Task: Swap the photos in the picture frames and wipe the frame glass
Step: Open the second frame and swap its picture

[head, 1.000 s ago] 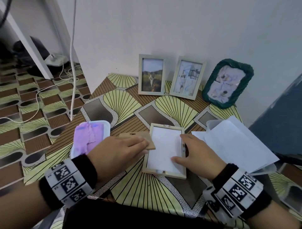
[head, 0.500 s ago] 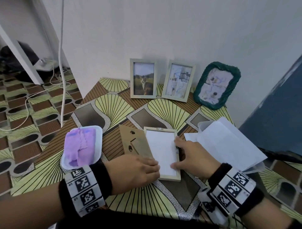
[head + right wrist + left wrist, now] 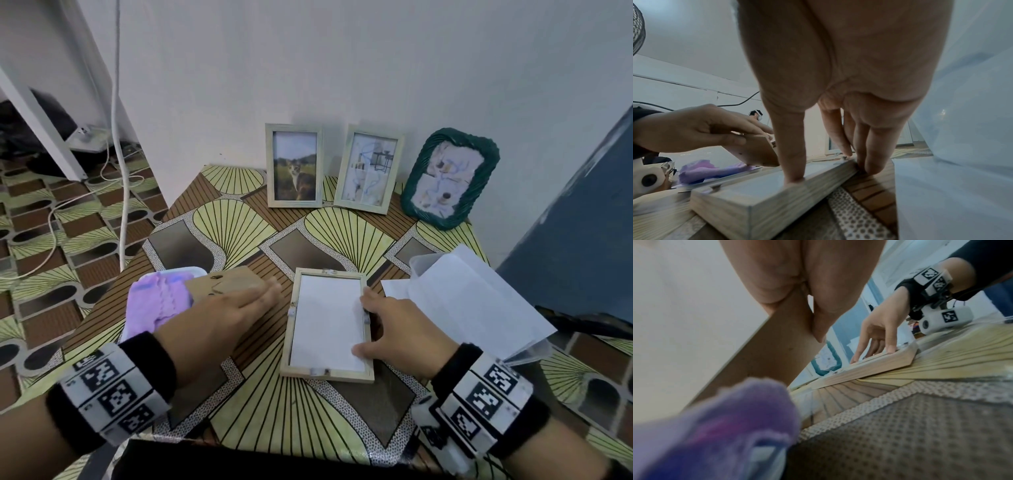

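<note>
A pale wooden picture frame (image 3: 291, 342) lies face down mid-table, with the white back of a photo (image 3: 327, 322) showing inside it. My right hand (image 3: 387, 325) holds its right rail: the thumb (image 3: 793, 162) presses on the inner edge and the fingers (image 3: 869, 154) go down the outer side. My left hand (image 3: 239, 308) pinches the brown backing board (image 3: 222, 281), held tilted just above the purple cloth (image 3: 157, 301) in its white tray (image 3: 195, 271). The left wrist view shows the board (image 3: 760, 345), the cloth (image 3: 715, 426) and the frame (image 3: 869, 368).
Three framed pictures stand against the wall: a cat photo (image 3: 294, 166), a pale frame with a drawing (image 3: 368, 169) and a green woven frame (image 3: 448, 178). White sheets over a clear container (image 3: 472, 301) lie to the right. Left of the table, cables (image 3: 120, 171) run across the floor.
My left hand has lifted the backing board away from the frame's left side and carried it left, over the purple cloth. My right hand stays on the frame's right rail.
</note>
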